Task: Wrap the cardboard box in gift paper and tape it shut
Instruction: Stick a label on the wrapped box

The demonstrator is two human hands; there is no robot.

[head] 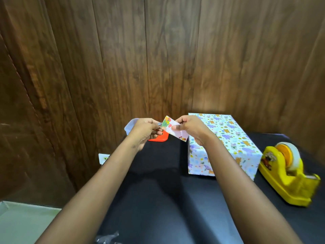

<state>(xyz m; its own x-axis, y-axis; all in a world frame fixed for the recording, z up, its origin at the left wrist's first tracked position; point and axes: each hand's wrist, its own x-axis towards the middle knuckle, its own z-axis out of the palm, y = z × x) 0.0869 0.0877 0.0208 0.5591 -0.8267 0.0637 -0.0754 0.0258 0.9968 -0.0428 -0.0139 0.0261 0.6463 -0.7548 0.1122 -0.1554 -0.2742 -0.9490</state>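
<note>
The box point(228, 138), fully covered in white gift paper with purple and orange animal prints, lies on the black table point(158, 191) at the right. In front of me, above the table, both hands hold a small white card point(171, 126) printed with flowers. My left hand point(146, 131) pinches its left end and my right hand point(190, 129) pinches its right end. The card hangs in the air just left of the box, apart from it.
A yellow tape dispenser point(288, 178) with a roll of tape stands right of the box. An orange and clear container point(158, 138) sits behind my left hand. Dark wood panels point(158, 59) rise at the back and left. A pale tray point(22, 224) lies at the bottom left.
</note>
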